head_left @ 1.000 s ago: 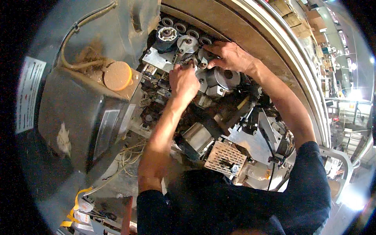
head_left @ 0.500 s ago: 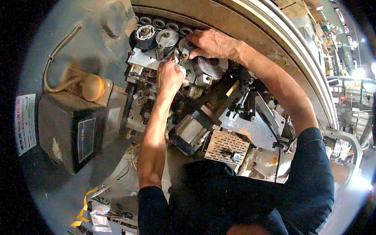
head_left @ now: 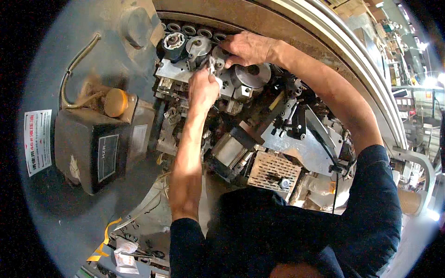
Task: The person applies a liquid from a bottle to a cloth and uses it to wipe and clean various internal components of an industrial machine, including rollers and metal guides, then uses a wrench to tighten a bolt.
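The left hand [head_left: 203, 90] is closed in a loose fist, thumb and bent fingers wrapped around a small silvery metal piece [head_left: 212, 66] that sticks out past the knuckles; the fist covers its lower part, so what kind of piece it is cannot be told. The right hand [head_left: 250, 47] is bent over from the other side, its forefinger and thumb parted, with the edge of a grey disc [head_left: 219, 52] between them. The fingers appear to touch this disc, but whether they pinch it or only rest there I cannot tell. The metal piece stands in the upper part of the opened machine, just left of the right thumb and near the lower edge of the grey disc. Its visible end points away from the person, toward the gap between that disc and a second disc [head_left: 199, 45] on the left, and its long axis runs roughly in line with the left forearm [head_left: 187, 157]. Beyond the discs, a row of dark rings [head_left: 204, 33] follows the brown panel [head_left: 204, 17]. A dark round housing [head_left: 173, 42] sits left of the second disc, above a flat metal plate [head_left: 172, 70], and a wider wheel [head_left: 257, 76] lies to the right, below the right wrist. A dark box [head_left: 88, 153] with an orange-rimmed cap [head_left: 115, 103] stands well apart at the left.
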Demonstrator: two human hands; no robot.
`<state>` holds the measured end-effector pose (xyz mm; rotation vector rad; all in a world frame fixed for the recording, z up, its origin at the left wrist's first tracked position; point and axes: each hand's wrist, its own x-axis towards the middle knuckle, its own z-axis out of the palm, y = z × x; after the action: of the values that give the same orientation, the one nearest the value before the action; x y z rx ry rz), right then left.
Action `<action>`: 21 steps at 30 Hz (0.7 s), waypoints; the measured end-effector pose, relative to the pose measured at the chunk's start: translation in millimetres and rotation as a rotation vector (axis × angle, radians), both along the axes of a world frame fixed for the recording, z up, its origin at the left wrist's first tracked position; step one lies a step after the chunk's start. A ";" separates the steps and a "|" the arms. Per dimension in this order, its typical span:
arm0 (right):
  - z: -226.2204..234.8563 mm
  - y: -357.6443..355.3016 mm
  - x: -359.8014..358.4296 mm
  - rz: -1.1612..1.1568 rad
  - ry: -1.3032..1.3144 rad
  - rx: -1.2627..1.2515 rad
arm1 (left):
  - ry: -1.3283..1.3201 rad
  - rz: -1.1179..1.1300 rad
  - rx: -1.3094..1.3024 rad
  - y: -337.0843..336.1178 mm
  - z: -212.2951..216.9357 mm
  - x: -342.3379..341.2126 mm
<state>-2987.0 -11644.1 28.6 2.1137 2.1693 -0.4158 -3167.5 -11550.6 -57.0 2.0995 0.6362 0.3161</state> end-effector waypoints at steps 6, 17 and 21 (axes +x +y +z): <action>0.7 -4.2 -5.0 -0.008 0.052 0.120 | -0.035 -0.006 0.047 0.0 8.2 -5.5; 4.2 -7.9 -14.6 -0.044 0.065 0.093 | 0.135 0.042 0.030 -5.5 2.2 -6.1; 12.0 -5.2 -10.9 -0.111 -0.066 -0.151 | 0.127 -0.054 -0.114 8.5 15.8 4.3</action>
<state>-2997.9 -11649.4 40.7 2.1397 1.9271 -0.4941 -3163.2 -11542.1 -41.3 2.0346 0.6557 0.1138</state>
